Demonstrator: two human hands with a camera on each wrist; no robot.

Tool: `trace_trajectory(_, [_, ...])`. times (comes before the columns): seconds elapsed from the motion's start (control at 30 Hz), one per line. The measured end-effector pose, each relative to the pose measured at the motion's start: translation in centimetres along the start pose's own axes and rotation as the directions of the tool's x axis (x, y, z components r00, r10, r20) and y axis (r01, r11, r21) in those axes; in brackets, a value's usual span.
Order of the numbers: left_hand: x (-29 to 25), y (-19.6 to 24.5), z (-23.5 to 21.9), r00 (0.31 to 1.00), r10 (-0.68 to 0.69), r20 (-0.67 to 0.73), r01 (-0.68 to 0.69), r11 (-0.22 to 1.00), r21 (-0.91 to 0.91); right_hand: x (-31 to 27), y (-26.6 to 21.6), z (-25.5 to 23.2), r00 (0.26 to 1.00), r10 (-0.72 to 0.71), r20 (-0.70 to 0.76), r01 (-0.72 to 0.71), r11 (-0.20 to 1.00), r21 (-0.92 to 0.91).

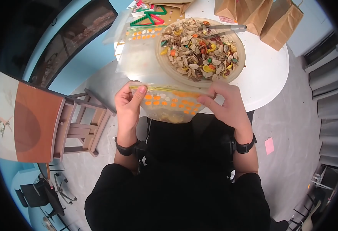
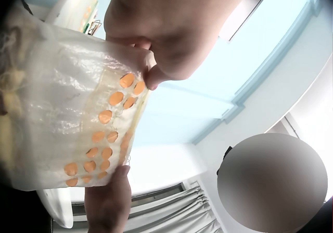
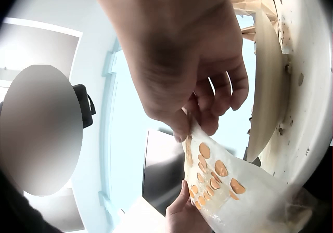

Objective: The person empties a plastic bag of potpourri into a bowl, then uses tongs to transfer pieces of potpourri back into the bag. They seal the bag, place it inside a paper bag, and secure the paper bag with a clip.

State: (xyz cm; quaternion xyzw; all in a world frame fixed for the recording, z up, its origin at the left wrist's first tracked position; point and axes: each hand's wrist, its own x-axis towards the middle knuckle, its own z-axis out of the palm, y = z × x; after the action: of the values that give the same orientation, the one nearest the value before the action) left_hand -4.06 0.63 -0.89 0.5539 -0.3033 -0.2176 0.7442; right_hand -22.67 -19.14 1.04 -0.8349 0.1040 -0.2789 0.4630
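A translucent zip bag (image 1: 159, 109) printed with orange and white dots hangs in front of the body, just past the table's near edge. Some yellowish pieces lie at its bottom. My left hand (image 1: 127, 106) pinches the bag's top left corner, thumb over the zip strip. At the other top corner, my right hand (image 1: 230, 106) pinches the edge between thumb and index finger; in the right wrist view its other fingers (image 3: 238, 85) are loosely bent. Beyond the bag, a wide bowl (image 1: 163, 69) holds dried petals and pods in beige, orange, yellow and green.
Metal tongs (image 1: 230, 27) lie across the bowl's far side. Brown paper bags (image 1: 280, 25) stand at the back right of the white table (image 1: 267, 77). Another dotted zip bag (image 1: 138, 50) lies left of the bowl, near green and red triangular frames (image 1: 153, 19). A wooden chair (image 1: 86, 127) is at left.
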Motion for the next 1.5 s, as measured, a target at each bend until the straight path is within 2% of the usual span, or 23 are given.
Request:
trace_trajectory(0.07, [-0.2,0.3,0.3,1.0,-0.018,0.01,0.018,0.999,0.033,0.2,-0.8,0.4,1.0,-0.018,-0.022,0.018,1.0,0.002])
trace_trajectory(0.17, [-0.4,0.1,0.8,0.996,-0.013,0.086,0.007,0.997,0.079,0.5,-1.1,1.3,0.996,-0.085,-0.011,0.083,0.992,-0.1])
trace_trajectory(0.27, [-0.3,0.4,1.2,0.995,-0.004,0.099,-0.005,0.996,0.09,0.9,-1.5,1.3,0.994,-0.074,0.085,0.087,0.984,-0.155])
trace_trajectory(0.47, [-0.5,1.0,1.3,0.983,-0.035,0.18,0.019,0.996,0.091,1.1,-2.1,0.8,0.987,-0.088,0.134,0.12,0.958,-0.259])
trace_trajectory(0.57, [-0.5,1.0,1.5,0.977,-0.038,0.212,0.015,0.994,0.109,1.3,-2.5,1.4,0.984,-0.151,0.093,0.171,0.946,-0.276])
trace_trajectory(0.67, [-0.5,1.0,1.7,0.979,-0.038,0.202,0.016,0.994,0.11,1.5,-2.7,1.7,0.977,-0.181,0.109,0.205,0.939,-0.275])
trace_trajectory(0.77, [-0.5,1.3,1.5,0.977,-0.047,0.206,0.021,0.992,0.128,1.6,-3.0,1.3,0.969,-0.173,0.175,0.216,0.939,-0.267])
trace_trajectory(0.87, [-0.7,1.1,1.4,0.981,-0.08,0.176,0.054,0.987,0.149,1.5,-3.1,1.4,0.972,-0.154,0.176,0.198,0.942,-0.27])
trace_trajectory(0.97, [-0.9,0.9,1.5,0.981,-0.045,0.188,0.014,0.987,0.162,1.4,-3.2,2.2,0.967,-0.246,0.06,0.253,0.937,-0.239])
trace_trajectory(1.17, [-0.9,1.1,2.0,0.974,-0.029,0.225,-0.01,0.985,0.171,1.7,-3.1,2.1,0.963,-0.228,0.142,0.256,0.937,-0.238])
trace_trajectory(1.37, [-1.0,0.6,1.5,0.974,-0.047,0.222,0.011,0.986,0.164,1.6,-3.3,2.2,0.964,-0.252,0.08,0.263,0.948,-0.179])
trace_trajectory(1.5, [-1.0,0.8,2.1,0.964,0.007,0.267,-0.072,0.97,0.232,1.6,-3.1,2.9,0.959,-0.27,0.087,0.281,0.944,-0.17])
